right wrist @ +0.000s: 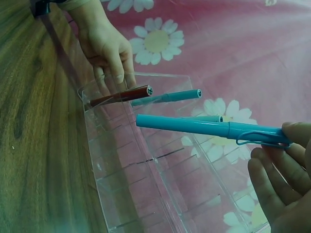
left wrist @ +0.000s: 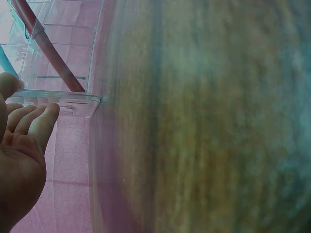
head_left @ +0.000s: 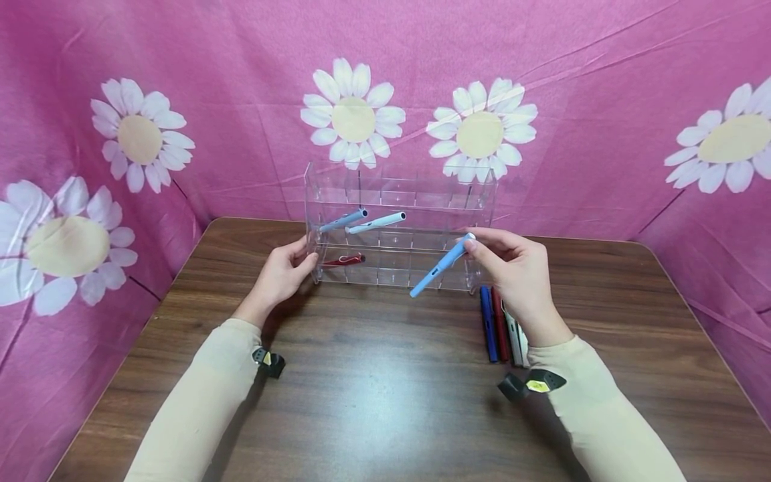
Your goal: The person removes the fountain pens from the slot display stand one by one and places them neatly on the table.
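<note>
A clear, tiered, compartmented pen rack (head_left: 394,258) stands upright on the table. My left hand (head_left: 282,271) holds its left side panel, thumb on one face and fingers on the other, as the left wrist view shows. Between thumb and fingers, my right hand (head_left: 512,268) pinches a light blue pen (head_left: 442,266) by its clip end. That pen slants in front of the rack's right half, its other end free. A dark red pen (head_left: 343,260) leans in the lower tier at the left. Higher up lie a greyish-blue pen (head_left: 343,220) and a pale blue pen (head_left: 377,223).
Beside my right wrist, a dark blue pen (head_left: 488,325), a red pen (head_left: 500,325) and paler pens (head_left: 515,338) lie in a row, partly hidden by the hand. Behind the brown wooden table (head_left: 361,415) hangs a pink cloth (head_left: 253,80) with white daisies.
</note>
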Available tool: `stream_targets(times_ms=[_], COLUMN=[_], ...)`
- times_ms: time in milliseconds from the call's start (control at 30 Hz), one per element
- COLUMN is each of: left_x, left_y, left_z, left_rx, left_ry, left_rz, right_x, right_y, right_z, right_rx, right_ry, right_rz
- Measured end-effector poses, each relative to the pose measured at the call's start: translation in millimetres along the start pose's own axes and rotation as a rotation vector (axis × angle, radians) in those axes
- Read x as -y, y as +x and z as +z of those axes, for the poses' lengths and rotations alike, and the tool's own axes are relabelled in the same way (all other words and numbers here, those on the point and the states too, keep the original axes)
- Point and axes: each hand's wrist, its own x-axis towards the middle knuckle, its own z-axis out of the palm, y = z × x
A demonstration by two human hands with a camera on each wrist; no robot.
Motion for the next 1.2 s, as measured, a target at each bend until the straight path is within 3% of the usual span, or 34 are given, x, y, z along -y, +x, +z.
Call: stream_targets(times_ms=[100,433,667,867,1133,1200], left_x=[-0.2,-0.1,0.5,-0.6,-1.1,-0.5], left_y=[-0.1,0.5,0.7,0.9,0.6,0.2], left_z=[0.1,0.3,-0.2,-0.3,-0.5,-0.4], left_rx=[0.003,-0.002,-0.004,-0.005,-0.002,-0.004], left_ry=[-0.009,-0.011,0.002,0.009,-0.009,-0.006], left_rz=[0.0,0.001,0.002,-0.003,-0.007,-0.009], right_x=[-0.9,-0.5,-3.1,-4.7,-8.0,-9.1], right_y=[0.2,-3.5,-4.7,-5.1,-7.1,-7.6], right_z=[-1.6,-12.0,-17.0,-23.1,-34.9,-37.2], right_rx=[-0.013,-0.027,-0.086,-0.083,-0.061,-0.065], right_ry=[0.032,-0.073,-0.003,-0.071,-0.242,-0.229], right_rz=[0.004,0.03,0.044,0.047,0.043,0.048])
